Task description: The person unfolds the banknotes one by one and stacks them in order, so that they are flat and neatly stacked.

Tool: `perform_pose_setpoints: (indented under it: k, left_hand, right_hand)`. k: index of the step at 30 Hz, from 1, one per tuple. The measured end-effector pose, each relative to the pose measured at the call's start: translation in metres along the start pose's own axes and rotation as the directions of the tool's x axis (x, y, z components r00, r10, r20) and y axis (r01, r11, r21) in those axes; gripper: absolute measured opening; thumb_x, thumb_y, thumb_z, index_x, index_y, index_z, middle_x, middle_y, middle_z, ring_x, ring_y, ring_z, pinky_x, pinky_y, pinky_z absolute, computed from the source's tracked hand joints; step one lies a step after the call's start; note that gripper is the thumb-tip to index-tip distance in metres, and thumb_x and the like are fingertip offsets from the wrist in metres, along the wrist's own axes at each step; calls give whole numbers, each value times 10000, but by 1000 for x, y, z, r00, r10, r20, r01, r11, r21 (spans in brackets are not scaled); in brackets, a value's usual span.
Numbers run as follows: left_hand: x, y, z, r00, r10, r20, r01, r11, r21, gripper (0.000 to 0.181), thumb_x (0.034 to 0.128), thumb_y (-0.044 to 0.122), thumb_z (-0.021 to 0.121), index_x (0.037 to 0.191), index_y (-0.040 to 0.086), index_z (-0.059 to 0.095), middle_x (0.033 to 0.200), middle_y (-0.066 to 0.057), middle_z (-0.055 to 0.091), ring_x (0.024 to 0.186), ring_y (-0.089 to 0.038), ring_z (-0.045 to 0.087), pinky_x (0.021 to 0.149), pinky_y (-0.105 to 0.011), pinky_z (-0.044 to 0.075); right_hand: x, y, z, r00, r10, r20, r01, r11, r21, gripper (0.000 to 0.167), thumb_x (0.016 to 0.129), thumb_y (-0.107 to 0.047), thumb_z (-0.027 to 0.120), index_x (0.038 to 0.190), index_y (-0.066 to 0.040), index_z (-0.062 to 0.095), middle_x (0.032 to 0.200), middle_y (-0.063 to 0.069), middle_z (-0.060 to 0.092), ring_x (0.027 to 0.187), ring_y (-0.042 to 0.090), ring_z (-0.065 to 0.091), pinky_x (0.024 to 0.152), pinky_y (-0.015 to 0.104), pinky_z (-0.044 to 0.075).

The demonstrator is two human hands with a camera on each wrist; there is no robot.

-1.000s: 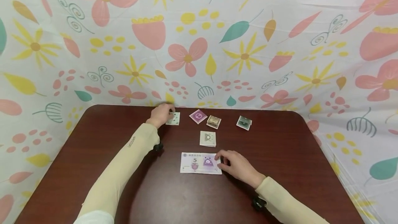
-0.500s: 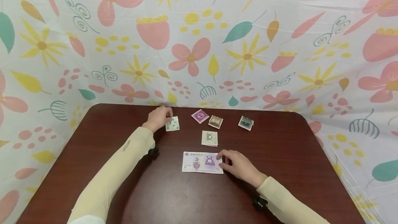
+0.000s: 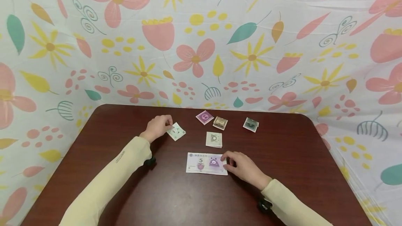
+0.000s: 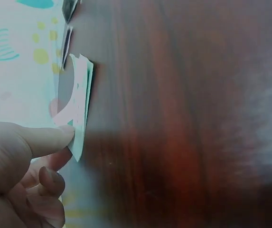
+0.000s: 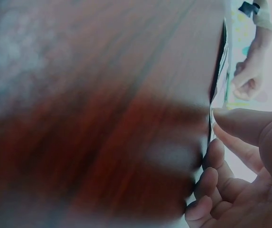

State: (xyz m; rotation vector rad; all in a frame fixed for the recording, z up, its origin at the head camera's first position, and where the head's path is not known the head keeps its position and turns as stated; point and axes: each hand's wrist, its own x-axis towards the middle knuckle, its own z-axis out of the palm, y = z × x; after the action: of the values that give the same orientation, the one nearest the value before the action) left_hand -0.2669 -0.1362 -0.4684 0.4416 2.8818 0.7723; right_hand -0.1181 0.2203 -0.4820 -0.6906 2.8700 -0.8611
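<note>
My left hand (image 3: 158,127) pinches the corner of a small folded pale-green banknote (image 3: 177,132) between thumb and index finger. In the left wrist view that folded banknote (image 4: 82,97) is tilted, its layers slightly apart. At the front middle, a long purple play banknote (image 3: 201,167) marked 5 lies flat on the table. My right hand (image 3: 243,168) holds its right end with curved thumb and index finger. Seen from the right wrist, the thumb (image 5: 240,124) meets the thin edge of the paper, and the other fingers curl beneath.
A folded cream banknote (image 3: 214,139) lies behind the purple one. Farther back are a folded magenta banknote (image 3: 205,117), a folded brown banknote (image 3: 220,123) and a folded dark green banknote (image 3: 251,124). A patterned cloth (image 3: 194,27) hangs at the dark wooden table's (image 3: 176,198) back edge.
My left hand has drawn the pale-green banknote nearer from the back edge, and the note has turned cornerwise. The right hand stays at the purple banknote. The head view has shifted slightly.
</note>
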Motion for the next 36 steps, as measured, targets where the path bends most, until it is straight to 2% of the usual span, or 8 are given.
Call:
perform_pose_setpoints:
  k: [9, 15, 19, 24, 27, 32, 34, 36]
  left_hand:
    - [-21, -2, 7, 1000, -30, 2, 30, 995, -91, 169, 985, 179, 732, 1121, 87, 698, 1008, -80, 716, 813, -222, 645, 693, -383, 500]
    - [-35, -4, 14, 998, -1, -65, -12, 980, -199, 96, 990, 154, 703, 1064, 94, 712, 964, -61, 709, 763, -197, 595, 675, -348, 467]
    - [-44, -1, 15, 992, 3, -124, -38, 958, -283, 48, 991, 132, 688, 1023, 98, 704, 960, -69, 708, 789, -205, 588, 709, -350, 460]
    - [-53, 9, 15, 987, 5, -163, -70, 916, -394, 43, 986, 116, 696, 1015, 85, 701, 934, -64, 708, 788, -195, 600, 762, -361, 465]
    - [-57, 16, 16, 985, 10, -170, -87, 887, -453, 42, 981, 97, 697, 1010, 67, 697, 898, -58, 700, 727, -169, 580, 715, -342, 478]
    - [-63, 31, 19, 989, -19, -143, -67, 818, -571, 54, 969, 71, 701, 1007, 37, 685, 838, -59, 686, 578, -143, 522, 564, -277, 460]
    - [-67, 38, 21, 991, -38, -125, -48, 787, -616, 58, 960, 64, 711, 1003, 33, 686, 832, -58, 690, 556, -142, 512, 543, -264, 444]
    - [-70, 45, 23, 993, -41, -110, -40, 764, -644, 54, 952, 56, 714, 995, 35, 688, 827, -56, 695, 543, -133, 503, 531, -258, 428]
  right_hand:
    - [0, 2, -1, 1000, -12, -2, 12, 1000, 23, 191, 918, -74, 774, 1077, -155, 706, 729, -138, 501, 688, 37, 474, 639, 249, 421]
    - [0, 4, 0, 1000, -21, -6, 22, 999, 23, 193, 914, -73, 776, 1071, -162, 705, 727, -141, 498, 684, 26, 469, 640, 248, 421]
    - [1, 4, 1, 1000, -15, -3, 15, 999, 31, 191, 916, -76, 774, 1071, -165, 706, 732, -137, 500, 684, 23, 465, 635, 248, 421]
    - [1, 3, 1, 1000, -10, -3, 10, 1000, 29, 188, 915, -74, 774, 1067, -164, 711, 734, -133, 501, 688, 26, 465, 635, 248, 419]
    - [1, 2, 0, 1000, -4, 1, 4, 1000, 28, 185, 916, -71, 770, 1067, -163, 714, 740, -129, 502, 691, 29, 466, 635, 246, 418]
    - [2, 1, -2, 1000, -1, 7, 1, 1000, 25, 168, 925, -74, 760, 1067, -153, 722, 748, -125, 508, 698, 40, 471, 632, 246, 420]
    - [2, 0, -2, 1000, -4, 6, 4, 1000, 21, 153, 928, -80, 757, 1060, -151, 727, 747, -128, 513, 699, 41, 474, 633, 248, 422]
    - [3, -1, -3, 1000, -9, 1, 9, 1000, 17, 138, 928, -84, 758, 1046, -150, 732, 749, -135, 525, 704, 37, 481, 642, 249, 428]
